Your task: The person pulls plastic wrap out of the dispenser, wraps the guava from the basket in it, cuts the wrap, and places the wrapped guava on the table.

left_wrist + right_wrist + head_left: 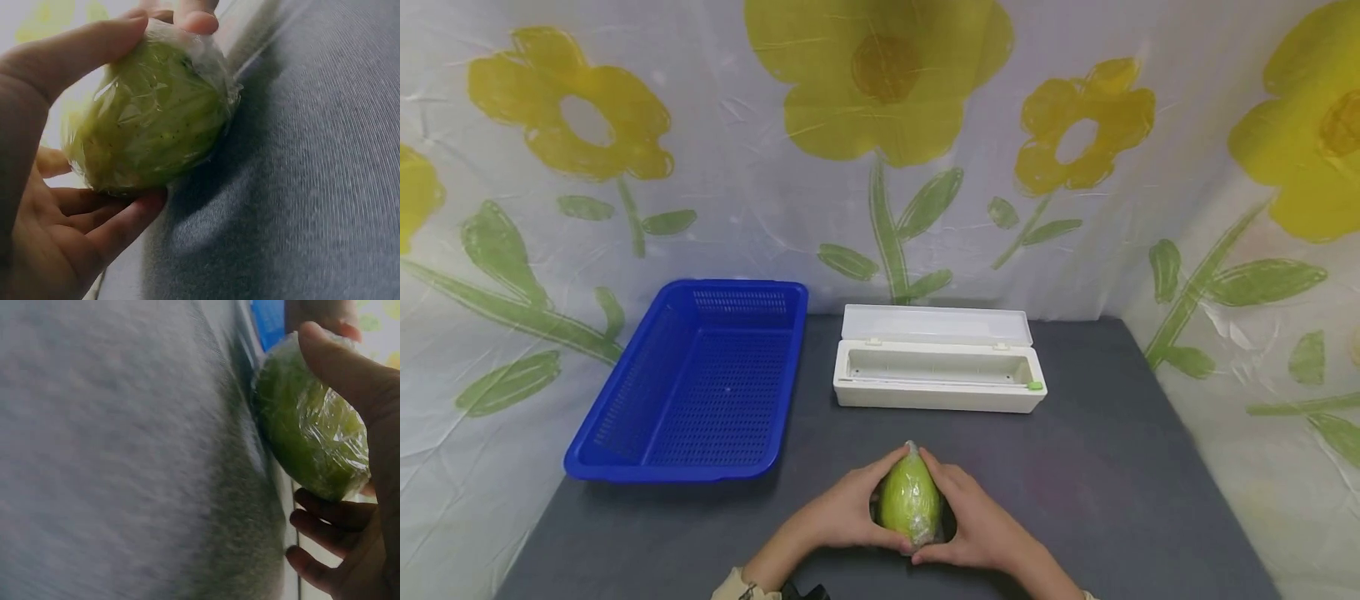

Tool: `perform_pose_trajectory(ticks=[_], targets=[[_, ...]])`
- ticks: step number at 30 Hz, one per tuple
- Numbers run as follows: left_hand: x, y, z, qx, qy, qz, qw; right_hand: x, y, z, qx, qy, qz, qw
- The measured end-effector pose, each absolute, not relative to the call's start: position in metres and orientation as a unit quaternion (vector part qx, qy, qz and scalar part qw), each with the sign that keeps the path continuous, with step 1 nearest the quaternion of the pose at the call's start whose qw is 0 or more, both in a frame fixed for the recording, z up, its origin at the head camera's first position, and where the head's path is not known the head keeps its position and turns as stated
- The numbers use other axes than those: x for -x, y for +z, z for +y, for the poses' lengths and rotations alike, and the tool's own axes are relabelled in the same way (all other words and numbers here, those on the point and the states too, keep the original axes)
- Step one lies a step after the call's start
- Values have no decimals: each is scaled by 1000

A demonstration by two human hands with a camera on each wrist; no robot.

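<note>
A yellow-green oval fruit (910, 500), wrapped in clear cling film, is held between both hands low in the head view. My left hand (853, 510) grips its left side, thumb at the near end and fingers toward the far end. On the other side my right hand (981, 527) grips it the same way, and the two thumbs almost meet. Dark specks dot the skin of the fruit (156, 125) in the left wrist view. From the right wrist, the film on the fruit (312, 425) looks creased and shiny.
Beyond the hands lies a long white cling film dispenser box (940, 398), its lid (936, 323) raised and a green slider (1035, 386) at its right end. To the left stands a blue slotted basket (572, 458). A flower-printed sheet (715, 200) surrounds the dark grey tabletop (1120, 467).
</note>
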State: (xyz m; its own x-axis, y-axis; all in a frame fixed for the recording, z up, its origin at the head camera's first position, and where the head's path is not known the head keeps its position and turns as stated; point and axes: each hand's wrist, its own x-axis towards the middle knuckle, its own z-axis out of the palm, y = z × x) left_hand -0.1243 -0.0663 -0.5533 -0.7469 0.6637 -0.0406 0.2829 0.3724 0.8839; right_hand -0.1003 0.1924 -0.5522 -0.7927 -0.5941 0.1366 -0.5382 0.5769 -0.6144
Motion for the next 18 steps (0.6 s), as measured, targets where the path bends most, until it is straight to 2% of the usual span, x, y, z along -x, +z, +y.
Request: perform_pose_trajectory(ticks=[6,11,13,15,18], targets=[[119,-550,-67,-342,361,860,115,94,-555,192,314,-302,900,0],[113,-555,-70,-413,290,863,-11,94,-558,193,342,-270,900,-31],[112,-557,-72,-429,275,859,-43,94,-560,193,366,-258,893,-55],[111,-558,-73,-434,269,858,-56,94,-562,192,386,-246,885,-83],[110,-561,-71,-431,281,856,-55,95,-563,191,392,-250,881,-88]])
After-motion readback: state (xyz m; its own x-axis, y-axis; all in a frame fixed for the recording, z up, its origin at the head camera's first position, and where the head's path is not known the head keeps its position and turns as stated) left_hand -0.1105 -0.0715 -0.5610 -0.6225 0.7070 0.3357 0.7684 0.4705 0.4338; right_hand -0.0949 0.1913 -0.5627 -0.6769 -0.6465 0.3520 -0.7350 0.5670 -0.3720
